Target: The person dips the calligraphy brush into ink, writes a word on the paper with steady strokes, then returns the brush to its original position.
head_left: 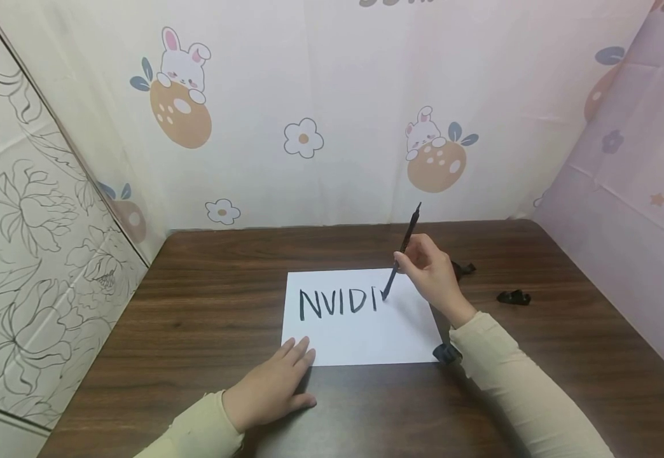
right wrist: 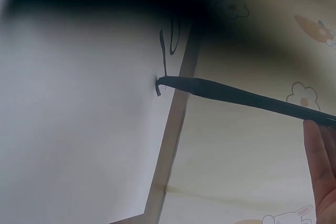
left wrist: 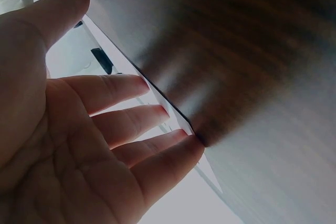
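Note:
My right hand [head_left: 432, 273] pinches a black brush pen [head_left: 409, 232] above the right part of a white sheet of paper [head_left: 366, 343]. The pen slants, its dark tip touching the sheet. Black letters [head_left: 338, 302] on the paper read "NVIDI", with a short stroke at the tip. In the right wrist view the brush pen [right wrist: 236, 95] meets the paper at a small hooked mark [right wrist: 158, 87]. My left hand [head_left: 271, 385] rests at the sheet's lower left corner, fingers extended and fingertips on its edge. The left wrist view shows the left palm [left wrist: 79, 140] holding nothing.
A dark wooden table [head_left: 206, 305] bears the paper. Small black items lie to the right: one [head_left: 514, 297] on the wood, another [head_left: 466, 268] partly behind the right hand. A black object [head_left: 446, 353] shows by the right sleeve. Patterned curtains [head_left: 355, 178] stand behind.

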{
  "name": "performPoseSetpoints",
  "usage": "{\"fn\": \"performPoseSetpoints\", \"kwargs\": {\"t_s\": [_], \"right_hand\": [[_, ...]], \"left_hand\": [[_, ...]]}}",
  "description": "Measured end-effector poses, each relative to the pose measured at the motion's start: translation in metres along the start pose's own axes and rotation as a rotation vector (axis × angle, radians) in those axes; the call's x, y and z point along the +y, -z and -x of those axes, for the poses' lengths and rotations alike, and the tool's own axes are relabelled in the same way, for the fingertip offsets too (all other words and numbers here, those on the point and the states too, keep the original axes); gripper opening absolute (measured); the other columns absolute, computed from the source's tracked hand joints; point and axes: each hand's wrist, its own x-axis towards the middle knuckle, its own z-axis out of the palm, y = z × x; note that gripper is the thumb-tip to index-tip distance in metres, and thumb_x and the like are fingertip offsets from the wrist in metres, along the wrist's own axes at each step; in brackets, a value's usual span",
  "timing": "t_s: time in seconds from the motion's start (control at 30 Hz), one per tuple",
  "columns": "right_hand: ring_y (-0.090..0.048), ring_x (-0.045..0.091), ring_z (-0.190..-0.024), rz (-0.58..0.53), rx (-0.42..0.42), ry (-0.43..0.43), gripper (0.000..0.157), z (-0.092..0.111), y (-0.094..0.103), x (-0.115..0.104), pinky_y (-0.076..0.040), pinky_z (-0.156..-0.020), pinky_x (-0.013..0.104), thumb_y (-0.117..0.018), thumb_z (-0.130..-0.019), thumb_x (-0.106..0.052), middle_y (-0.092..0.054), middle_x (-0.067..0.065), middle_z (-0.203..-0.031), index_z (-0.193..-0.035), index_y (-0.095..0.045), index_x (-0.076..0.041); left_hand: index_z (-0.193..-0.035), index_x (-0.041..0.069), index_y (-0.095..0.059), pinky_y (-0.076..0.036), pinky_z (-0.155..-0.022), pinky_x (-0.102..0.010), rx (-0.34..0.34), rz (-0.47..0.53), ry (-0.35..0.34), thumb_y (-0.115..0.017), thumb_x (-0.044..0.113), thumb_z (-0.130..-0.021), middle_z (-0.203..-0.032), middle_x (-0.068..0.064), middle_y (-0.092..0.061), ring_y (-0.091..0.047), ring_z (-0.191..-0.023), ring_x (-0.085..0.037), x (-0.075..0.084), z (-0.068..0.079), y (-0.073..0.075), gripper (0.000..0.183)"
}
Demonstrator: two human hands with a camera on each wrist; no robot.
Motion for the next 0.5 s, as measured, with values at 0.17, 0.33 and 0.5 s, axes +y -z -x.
{"fn": "performPoseSetpoints", "kwargs": {"t_s": [0.17, 0.33, 0.5], "right_hand": [[-0.066, 0.005, -0.068, -0.01, -0.024, -0.009, 0.023, 0.0007, 0.0005, -0.0004, -0.055, -0.063, 0.017, -0.067, -0.091, -0.008, -0.064, 0.004, -0.081, -0.111, -0.056, -0.004], [-0.068, 0.01, -0.069, -0.003, -0.043, -0.014, 0.023, 0.0017, 0.0017, -0.0028, -0.055, -0.065, 0.018, -0.068, -0.091, -0.01, -0.065, 0.003, -0.082, -0.111, -0.056, -0.006], [-0.069, 0.013, -0.068, -0.007, -0.065, -0.01, 0.024, 0.0032, 0.0031, -0.006, -0.056, -0.064, 0.019, -0.069, -0.091, -0.009, -0.065, 0.004, -0.081, -0.111, -0.057, -0.007]], "left_hand": [[-0.143, 0.001, -0.048, -0.041, -0.11, -0.051, -0.006, 0.006, 0.003, -0.066, 0.048, -0.088, -0.153, -0.021, -0.04, -0.041, -0.139, -0.042, 0.0004, 0.0, 0.0009, 0.074], [-0.143, 0.002, -0.047, -0.041, -0.11, -0.051, -0.011, 0.011, 0.008, -0.067, 0.048, -0.088, -0.153, -0.021, -0.04, -0.04, -0.139, -0.042, 0.0008, -0.0003, 0.0014, 0.075], [-0.143, 0.002, -0.047, -0.041, -0.11, -0.051, -0.018, 0.018, 0.015, -0.067, 0.049, -0.088, -0.154, -0.02, -0.039, -0.04, -0.14, -0.042, 0.001, -0.0005, 0.0014, 0.075]]}}
